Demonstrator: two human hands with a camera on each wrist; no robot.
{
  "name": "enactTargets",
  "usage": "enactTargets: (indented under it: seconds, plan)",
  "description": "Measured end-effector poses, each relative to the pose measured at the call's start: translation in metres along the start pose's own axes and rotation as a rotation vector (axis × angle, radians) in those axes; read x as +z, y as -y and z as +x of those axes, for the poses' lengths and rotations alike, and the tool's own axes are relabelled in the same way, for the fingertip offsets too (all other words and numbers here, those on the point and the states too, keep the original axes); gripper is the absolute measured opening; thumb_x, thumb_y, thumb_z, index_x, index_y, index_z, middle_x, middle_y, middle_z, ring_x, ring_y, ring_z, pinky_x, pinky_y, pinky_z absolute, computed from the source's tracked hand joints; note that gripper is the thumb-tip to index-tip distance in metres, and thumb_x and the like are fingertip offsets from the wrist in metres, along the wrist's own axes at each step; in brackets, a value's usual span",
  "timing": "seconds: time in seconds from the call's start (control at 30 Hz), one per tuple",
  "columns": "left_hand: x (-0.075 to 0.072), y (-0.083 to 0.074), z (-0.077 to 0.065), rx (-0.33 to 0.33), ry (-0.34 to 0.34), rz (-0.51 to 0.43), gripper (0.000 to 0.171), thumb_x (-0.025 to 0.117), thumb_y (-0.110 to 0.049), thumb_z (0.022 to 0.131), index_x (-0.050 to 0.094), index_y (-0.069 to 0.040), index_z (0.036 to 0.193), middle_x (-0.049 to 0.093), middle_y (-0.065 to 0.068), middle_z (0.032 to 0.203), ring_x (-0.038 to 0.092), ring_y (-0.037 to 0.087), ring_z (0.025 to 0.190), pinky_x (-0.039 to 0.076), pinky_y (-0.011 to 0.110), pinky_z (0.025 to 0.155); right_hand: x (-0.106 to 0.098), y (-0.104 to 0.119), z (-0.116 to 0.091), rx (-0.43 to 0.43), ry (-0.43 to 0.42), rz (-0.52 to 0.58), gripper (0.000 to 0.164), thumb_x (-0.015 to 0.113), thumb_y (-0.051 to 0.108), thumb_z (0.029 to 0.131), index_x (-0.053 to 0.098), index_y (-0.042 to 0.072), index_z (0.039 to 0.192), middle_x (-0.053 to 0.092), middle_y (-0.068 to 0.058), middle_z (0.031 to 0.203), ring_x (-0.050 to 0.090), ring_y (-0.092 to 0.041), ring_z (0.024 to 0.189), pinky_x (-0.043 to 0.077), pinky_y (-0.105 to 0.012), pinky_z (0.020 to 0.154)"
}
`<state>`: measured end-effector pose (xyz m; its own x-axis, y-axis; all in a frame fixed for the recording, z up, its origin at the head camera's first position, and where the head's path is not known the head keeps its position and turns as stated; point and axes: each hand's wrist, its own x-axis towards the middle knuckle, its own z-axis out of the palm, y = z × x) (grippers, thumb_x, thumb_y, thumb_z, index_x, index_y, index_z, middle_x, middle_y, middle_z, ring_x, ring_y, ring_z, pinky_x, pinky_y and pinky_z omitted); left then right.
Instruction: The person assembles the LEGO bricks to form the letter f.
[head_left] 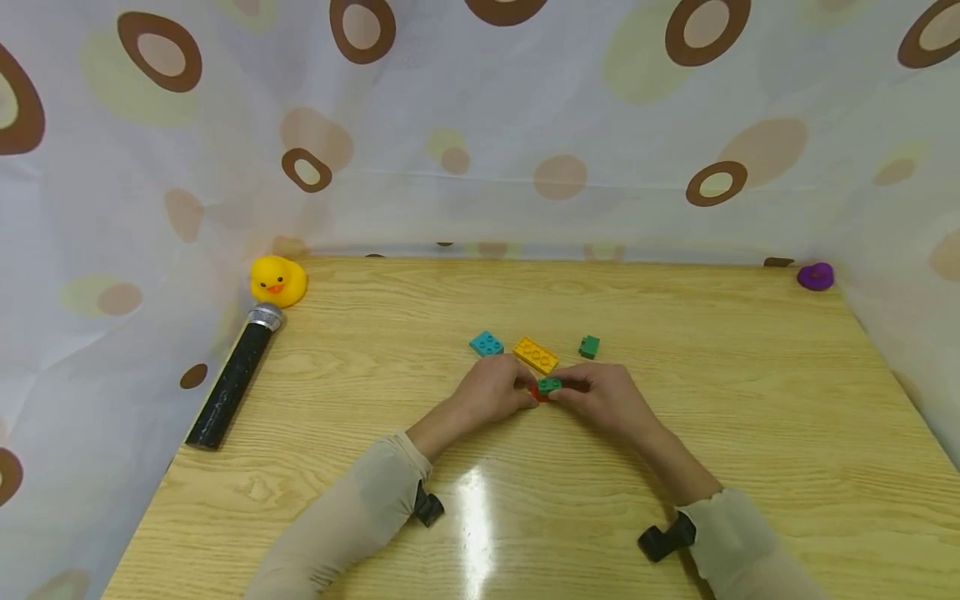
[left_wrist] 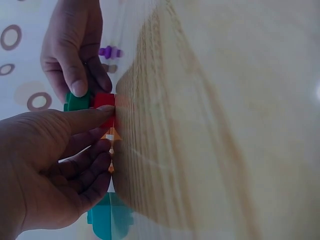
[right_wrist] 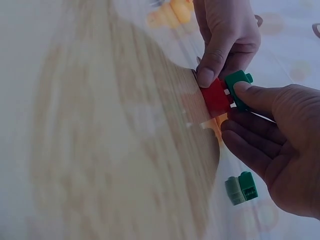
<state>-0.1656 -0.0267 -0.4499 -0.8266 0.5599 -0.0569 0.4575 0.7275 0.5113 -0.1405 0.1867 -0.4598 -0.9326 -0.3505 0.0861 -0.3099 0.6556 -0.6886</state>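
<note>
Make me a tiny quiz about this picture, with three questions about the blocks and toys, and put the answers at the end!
1. Which block does the left hand pinch?
A) yellow
B) red
C) blue

2. True or false: the right hand pinches a green block.

3. Fill in: the black microphone lies near a yellow toy ____.

Key:
1. B, the red block
2. True
3. duck

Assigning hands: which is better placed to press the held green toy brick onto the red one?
Likely the right hand: it pinches the green toy brick above the red toy brick, a gap showing between them. The left hand grips the red one below.
</note>
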Motion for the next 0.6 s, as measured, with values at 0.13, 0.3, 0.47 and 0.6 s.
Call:
enactTargets:
  seconds: [0.13,0.3,0.47,0.6]
  plan:
    - [0.0011,0.0003,0.0002,0.003,-0.004,0.000,0.019,0.078,-0.027,0.091,0.082,-0.014,0.103,0.076,-0.001,0.097,0.063,0.012,0.094,0.050,0.028,0.082,0.0013,0.0011,0.0004,0.002,0.008,-0.013,0.021,0.076,0.020,0.092,0.080,0.017,0.112,0.078,-0.002,0.108,0.073,-0.019,0.098,0.059,-0.039,0.083]
    - [0.0010,-0.0001,0.0001,-0.004,-0.005,0.001,0.018,0.078,-0.028,0.091,0.082,-0.015,0.102,0.076,-0.002,0.097,0.065,0.013,0.097,0.052,0.028,0.084,0.0025,0.0010,0.0020,-0.024,0.010,-0.041,0.020,0.076,0.019,0.092,0.080,0.016,0.111,0.078,-0.002,0.107,0.073,-0.018,0.096,0.059,-0.039,0.082]
    - [-0.0001,-0.0009,-0.0004,-0.011,-0.018,-0.005,0.020,0.079,-0.030,0.090,0.082,-0.015,0.102,0.076,-0.002,0.098,0.066,0.013,0.098,0.053,0.028,0.083,0.0035,0.0017,0.0037,-0.036,0.025,-0.067,0.018,0.075,0.022,0.092,0.080,0.018,0.109,0.078,0.000,0.105,0.073,-0.017,0.095,0.058,-0.039,0.082]
    - [-0.0008,-0.0014,-0.0012,-0.016,-0.025,-0.008,0.020,0.080,-0.030,0.089,0.082,-0.015,0.101,0.075,-0.002,0.095,0.064,0.012,0.094,0.051,0.027,0.079,0.0037,0.0020,0.0045,-0.045,0.027,-0.084,0.016,0.076,0.023,0.092,0.080,0.019,0.107,0.078,0.002,0.102,0.072,-0.014,0.092,0.057,-0.038,0.081]
